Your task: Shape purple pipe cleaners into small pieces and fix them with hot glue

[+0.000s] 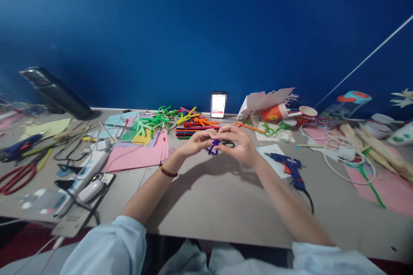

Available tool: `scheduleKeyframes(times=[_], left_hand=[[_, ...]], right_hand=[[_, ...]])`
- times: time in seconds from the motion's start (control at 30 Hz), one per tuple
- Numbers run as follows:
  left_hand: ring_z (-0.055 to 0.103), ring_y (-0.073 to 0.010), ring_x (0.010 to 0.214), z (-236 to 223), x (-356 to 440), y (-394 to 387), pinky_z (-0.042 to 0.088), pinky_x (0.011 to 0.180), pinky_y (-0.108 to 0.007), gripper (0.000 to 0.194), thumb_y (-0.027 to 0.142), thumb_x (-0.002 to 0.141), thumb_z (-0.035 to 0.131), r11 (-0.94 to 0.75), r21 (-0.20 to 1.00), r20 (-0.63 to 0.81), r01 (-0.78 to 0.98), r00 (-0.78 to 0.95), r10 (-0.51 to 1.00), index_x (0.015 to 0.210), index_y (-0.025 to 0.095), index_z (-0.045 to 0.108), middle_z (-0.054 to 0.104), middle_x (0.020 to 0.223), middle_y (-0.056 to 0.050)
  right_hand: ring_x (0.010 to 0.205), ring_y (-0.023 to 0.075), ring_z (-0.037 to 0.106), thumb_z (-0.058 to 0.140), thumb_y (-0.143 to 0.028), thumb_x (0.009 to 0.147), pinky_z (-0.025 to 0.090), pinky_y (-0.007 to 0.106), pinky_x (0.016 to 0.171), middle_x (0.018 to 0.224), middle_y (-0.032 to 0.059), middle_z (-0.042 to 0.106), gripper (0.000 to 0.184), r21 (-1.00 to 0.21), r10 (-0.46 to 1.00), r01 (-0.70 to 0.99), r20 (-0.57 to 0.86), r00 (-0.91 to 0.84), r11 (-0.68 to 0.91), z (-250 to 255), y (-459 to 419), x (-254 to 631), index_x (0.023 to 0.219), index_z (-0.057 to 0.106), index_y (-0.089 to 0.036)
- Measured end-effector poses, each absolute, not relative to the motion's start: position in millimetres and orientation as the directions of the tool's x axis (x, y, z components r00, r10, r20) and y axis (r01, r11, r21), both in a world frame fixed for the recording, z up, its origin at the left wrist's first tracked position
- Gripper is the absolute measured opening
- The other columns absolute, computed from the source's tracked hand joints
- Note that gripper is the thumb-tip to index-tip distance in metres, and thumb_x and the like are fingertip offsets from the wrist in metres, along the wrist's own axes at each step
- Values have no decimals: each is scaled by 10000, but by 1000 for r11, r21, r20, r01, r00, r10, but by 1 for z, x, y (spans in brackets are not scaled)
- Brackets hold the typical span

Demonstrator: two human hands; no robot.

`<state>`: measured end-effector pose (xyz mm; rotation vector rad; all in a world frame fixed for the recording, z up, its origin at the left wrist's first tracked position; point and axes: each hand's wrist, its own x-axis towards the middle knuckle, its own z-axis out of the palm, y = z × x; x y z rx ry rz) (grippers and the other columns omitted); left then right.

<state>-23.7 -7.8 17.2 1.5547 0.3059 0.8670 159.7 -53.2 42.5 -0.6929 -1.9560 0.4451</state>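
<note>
Above the middle of the table, my left hand [197, 142] pinches a small bent purple pipe cleaner [212, 151] between thumb and fingertips. My right hand [241, 145] meets it from the other side, its fingers curled and closed on the same pipe cleaner. Part of the purple piece is knotted between the fingertips, and its loose ends hang below. A dark looped thing with a pale edge [228, 144] shows by my right fingers; I cannot tell whether it is held or lies behind. Colored pipe cleaners [193, 133] lie in a row just beyond my hands.
A phone [218, 105] leans on the blue wall. Green bent pipe cleaners [151, 123] and pink paper [132, 157] lie left, near a power strip [85, 176] and red-handled scissors [19, 178]. Right are a blue glue gun [288, 165], paper cups [274, 113] and a coiled white cable [345, 150].
</note>
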Motion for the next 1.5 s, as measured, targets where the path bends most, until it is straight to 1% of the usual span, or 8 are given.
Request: scheduleKeyframes(times=[0.33, 0.43, 0.57, 0.67, 0.8, 1.07, 1.3, 1.5], left_hand=[[547, -123, 695, -6, -20, -5, 444, 651, -264, 294, 420, 686, 731, -94, 941, 287, -325, 622, 729, 763, 165, 608, 562, 765, -17], [543, -121, 702, -7, -19, -5, 444, 649, -258, 305, 426, 678, 736, -111, 936, 302, -333, 605, 736, 759, 163, 605, 559, 773, -19], [550, -133, 734, -2, -16, -8, 456, 676, -266, 290, 414, 686, 732, -147, 936, 314, -320, 568, 761, 776, 166, 613, 570, 790, -26], [557, -133, 749, 4, -14, -11, 462, 695, -264, 256, 386, 708, 720, -169, 930, 326, -326, 523, 788, 807, 171, 621, 581, 802, -27], [574, -137, 796, 10, -11, -15, 474, 746, -266, 217, 358, 738, 698, -205, 924, 346, -323, 474, 810, 824, 171, 632, 601, 835, -35], [547, -115, 704, 9, -6, -16, 463, 664, -239, 231, 378, 770, 658, -313, 912, 400, -266, 411, 819, 779, 154, 601, 579, 756, -21], [522, -118, 703, 7, -7, -13, 435, 651, -237, 230, 373, 797, 626, -416, 894, 446, -165, 391, 805, 752, 151, 592, 560, 734, -19], [523, -104, 665, 13, -8, -16, 434, 621, -226, 239, 376, 795, 630, -338, 917, 398, -211, 457, 795, 741, 147, 586, 554, 714, -11]], right_hand=[[876, 196, 627, 646, -290, 799, 507, 376, 802, 895, 35, 676, 109, -598, 665, 292, 691, -284, 746, 46, -51, 161, 899, 685, -275], [851, 196, 635, 623, -250, 804, 513, 373, 786, 859, 35, 684, 80, -590, 655, 286, 701, -282, 755, 45, -52, 159, 861, 678, -261], [835, 196, 630, 585, -209, 795, 514, 372, 780, 861, 34, 675, 102, -608, 693, 354, 691, -205, 711, 46, -57, 154, 853, 658, -251], [790, 182, 623, 578, -212, 790, 524, 344, 740, 861, 33, 656, 84, -670, 747, 368, 654, -118, 644, 43, -59, 151, 842, 639, -237], [760, 174, 622, 600, -249, 783, 533, 325, 701, 853, 44, 640, 51, -777, 819, 297, 573, -35, 556, 35, -54, 150, 809, 625, -213], [677, 161, 614, 648, -341, 719, 530, 297, 630, 723, 17, 632, 155, -918, 920, 97, 391, 44, 385, 22, -44, 148, 732, 597, -195], [632, 149, 589, 629, -321, 723, 505, 270, 575, 670, 4, 595, 154, -916, 921, 140, 387, 53, 377, 21, -44, 147, 675, 549, -198], [634, 146, 574, 609, -302, 744, 489, 257, 553, 674, 10, 597, 135, -879, 905, 250, 425, 23, 406, 24, -47, 150, 684, 553, -196]])
